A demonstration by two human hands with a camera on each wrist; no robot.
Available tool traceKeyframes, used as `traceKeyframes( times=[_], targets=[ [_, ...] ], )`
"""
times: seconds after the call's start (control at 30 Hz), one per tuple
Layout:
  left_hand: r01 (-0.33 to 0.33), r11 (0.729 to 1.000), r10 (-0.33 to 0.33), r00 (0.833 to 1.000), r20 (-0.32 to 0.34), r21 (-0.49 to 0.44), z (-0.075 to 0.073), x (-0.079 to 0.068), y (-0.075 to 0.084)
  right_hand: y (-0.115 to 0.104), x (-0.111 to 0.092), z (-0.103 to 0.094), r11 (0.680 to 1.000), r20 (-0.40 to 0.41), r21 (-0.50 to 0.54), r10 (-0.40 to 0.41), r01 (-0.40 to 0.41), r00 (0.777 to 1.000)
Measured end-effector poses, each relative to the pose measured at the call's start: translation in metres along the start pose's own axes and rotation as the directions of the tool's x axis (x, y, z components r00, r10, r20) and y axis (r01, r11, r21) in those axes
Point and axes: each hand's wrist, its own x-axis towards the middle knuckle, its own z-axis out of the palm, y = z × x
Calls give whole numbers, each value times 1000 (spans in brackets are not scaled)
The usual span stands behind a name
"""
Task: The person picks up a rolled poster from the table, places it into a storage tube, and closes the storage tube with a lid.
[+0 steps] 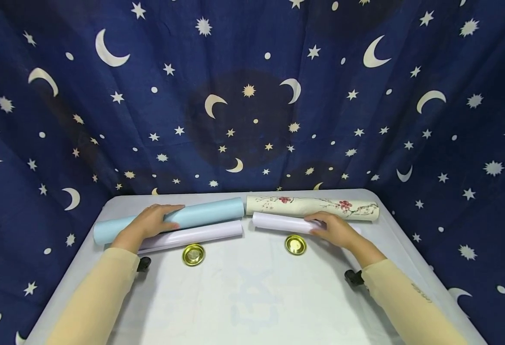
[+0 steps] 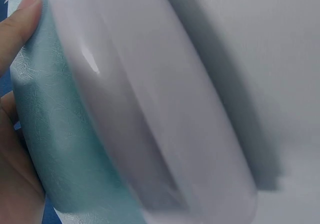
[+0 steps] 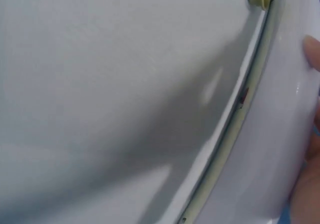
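My left hand [image 1: 150,223] grips a light blue wallpaper roll [image 1: 213,213]. Its thumb presses the textured face [image 2: 60,129] in the left wrist view, with other fingers partly hidden behind. Along the near side of that roll lies a glossy white roll [image 1: 205,234]. On the other side, my right hand [image 1: 336,233] holds a second white roll [image 1: 278,222], thumb on the near side and fingers over the top. A cream strip [image 3: 235,126] with a red mark runs along its edge in the right wrist view. Behind it lies a cream roll with red blossoms [image 1: 308,207].
Two small gold dishes, a left one [image 1: 193,254] and a right one [image 1: 295,244], sit on the white-covered table [image 1: 217,306] in front of the rolls. A dark blue curtain [image 1: 252,129] with moons and stars surrounds the table's back and sides.
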Motion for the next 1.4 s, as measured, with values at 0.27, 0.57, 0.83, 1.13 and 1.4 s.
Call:
traceKeyframes(
  times=[0.27, 0.57, 0.83, 1.13, 1.4],
  targets=[
    [-54, 998, 56, 998, -38, 39, -12, -12, 3, -7, 3, -10, 1000, 33, 24, 19, -19, 999],
    [-79, 995, 85, 991, -103, 62, -23, -26, 15, -12, 1, -26, 999, -12, 35, 28, -28, 1000],
    [-81, 995, 87, 988, -130, 50, -21, -37, 26, -13, 0, -34, 1000, -45, 12, 15, -15, 999],
    [-60, 997, 67, 986, -150, 51, -16, -43, 33, -20, 2, -35, 999, -12, -5, 39, -39, 999],
    [-63, 997, 69, 985, -156, 43, -14, -44, 39, -24, 4, -31, 1000, 0, 16, 20, -20, 1000]
  ],
)
